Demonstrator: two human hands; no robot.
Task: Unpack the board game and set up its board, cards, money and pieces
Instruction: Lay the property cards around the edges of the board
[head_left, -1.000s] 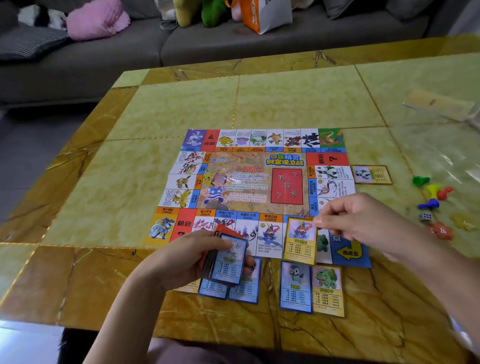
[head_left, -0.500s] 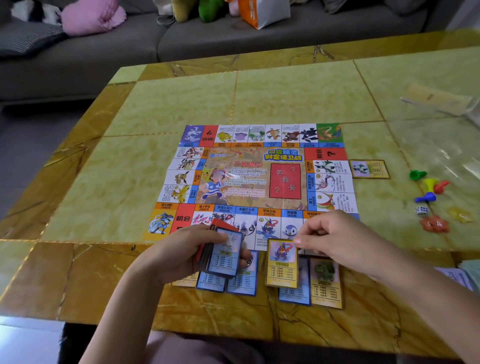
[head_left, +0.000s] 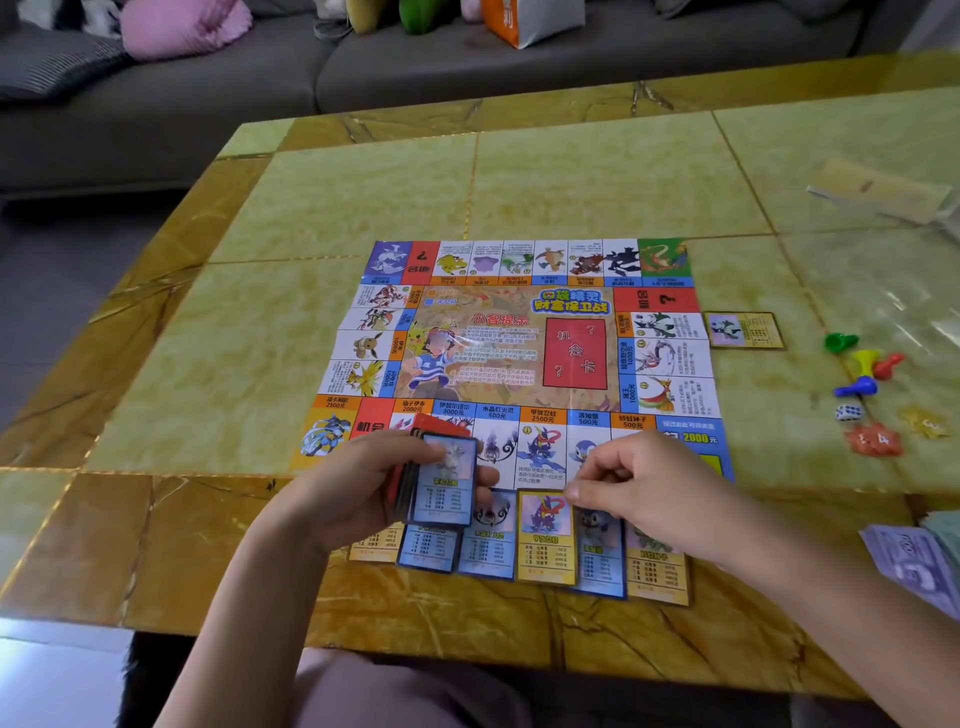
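The paper game board (head_left: 519, 343) lies flat in the middle of the table. My left hand (head_left: 358, 486) grips a stack of cards (head_left: 441, 478), blue card on top, over the board's near edge. My right hand (head_left: 639, 483) pinches the top corner of a yellow card (head_left: 545, 535), which lies in a row of cards (head_left: 488, 540) along the board's near side. One yellow card (head_left: 743, 330) lies beside the board's right edge. Coloured pawns (head_left: 862, 364), a die (head_left: 848, 412) and orange and yellow tokens (head_left: 875, 439) sit at the right.
Purple paper money (head_left: 914, 564) lies at the right edge near my right arm. A flat packet (head_left: 883, 189) rests at the far right of the yellow marble table (head_left: 363, 197). A grey sofa (head_left: 415, 67) with cushions and bags stands behind.
My right hand carried the yellow card from above the board's lower right corner leftward and down into the card row. My left hand kept holding the stack.
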